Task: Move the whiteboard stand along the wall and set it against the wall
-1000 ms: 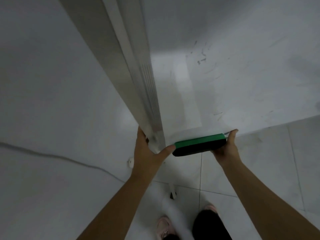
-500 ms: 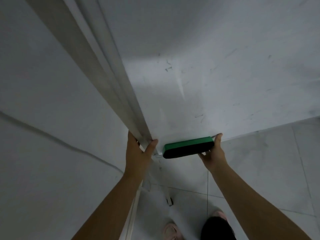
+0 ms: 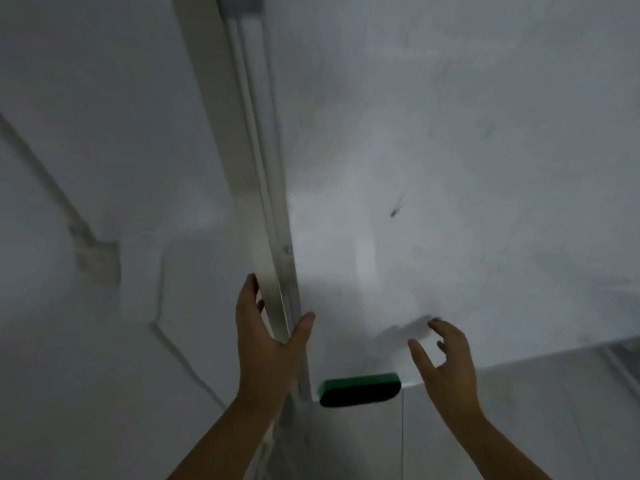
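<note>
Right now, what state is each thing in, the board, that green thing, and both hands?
whiteboard stand: upright, close beside the wall, no hand gripping it.
frame post: vertical, between the left hand's fingers and thumb, not clasped.
green eraser: lying on the board's bottom edge, untouched.
left hand: open, spread around the post.
right hand: open, fingers curled, off the board.
wall: bare, cable running down it.

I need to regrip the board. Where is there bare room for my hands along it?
Bare board face runs above the right hand, and bare frame post above the left hand. The bottom edge between the hands is crowded by the green eraser.
</note>
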Demonstrator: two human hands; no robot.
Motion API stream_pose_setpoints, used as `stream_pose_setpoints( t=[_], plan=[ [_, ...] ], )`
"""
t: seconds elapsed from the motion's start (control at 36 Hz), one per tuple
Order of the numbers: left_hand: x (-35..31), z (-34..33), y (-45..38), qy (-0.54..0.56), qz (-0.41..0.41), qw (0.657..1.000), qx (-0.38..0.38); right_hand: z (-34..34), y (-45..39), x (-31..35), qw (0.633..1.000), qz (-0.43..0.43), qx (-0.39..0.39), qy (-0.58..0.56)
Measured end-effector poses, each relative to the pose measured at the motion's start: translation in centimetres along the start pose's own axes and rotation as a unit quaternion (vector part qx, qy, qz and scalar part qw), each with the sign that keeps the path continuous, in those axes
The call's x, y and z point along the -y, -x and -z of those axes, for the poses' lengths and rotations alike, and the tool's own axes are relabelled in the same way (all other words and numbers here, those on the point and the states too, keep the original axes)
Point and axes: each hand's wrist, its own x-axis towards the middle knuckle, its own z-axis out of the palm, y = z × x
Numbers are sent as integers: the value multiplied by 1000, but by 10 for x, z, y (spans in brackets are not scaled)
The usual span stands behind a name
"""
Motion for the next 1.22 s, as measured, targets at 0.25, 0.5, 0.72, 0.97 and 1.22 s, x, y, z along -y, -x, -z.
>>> stream_pose_setpoints(
  t=[0.25,0.5,0.72,0.97,1.22],
  plan=[
    [-202,38,-57,-31,-399,906,-136,99,-44,213,911,396,-111,34],
    [-333,74,-117,-64,-299,945,-120,155,-79,393,851,457,-223,132],
    [-338,79,-155,51,-232,968,80,137,-91,416,840,422,-233,250],
    [-333,92,-160,45,-258,962,78,125,-88,416,823,432,-262,258],
    [-332,83,-152,58,-242,967,55,138,-85,411,817,453,-233,271]
  ],
)
